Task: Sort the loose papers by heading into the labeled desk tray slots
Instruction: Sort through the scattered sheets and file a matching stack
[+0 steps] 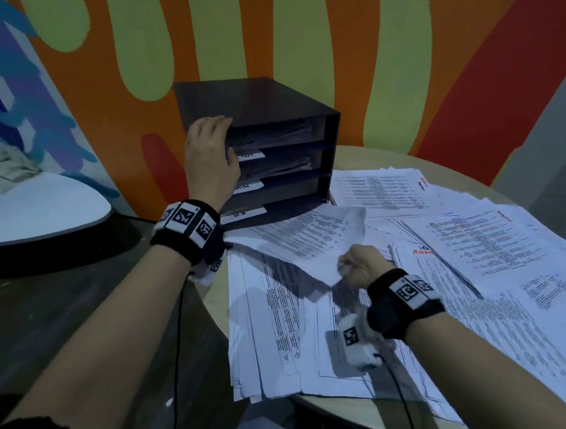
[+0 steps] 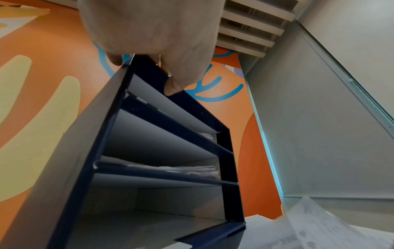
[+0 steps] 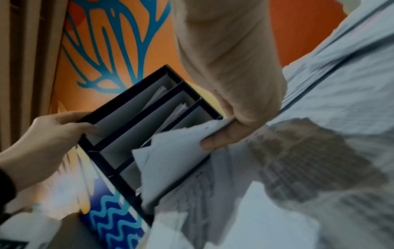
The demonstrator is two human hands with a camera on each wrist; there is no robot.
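Nearest us, the right hand pinches one sheet by its near corner, lifted off the loose papers spread across the round table. That sheet looks light and floppy; it bows and sags from the pinch, so a hold nearer the middle of an edge should keep it flat enough to feed a slot. Further back, the left hand grips the top left corner of the tray, steadying it. The upper two slots already hold papers. White labels front the slots; their wording is unreadable.
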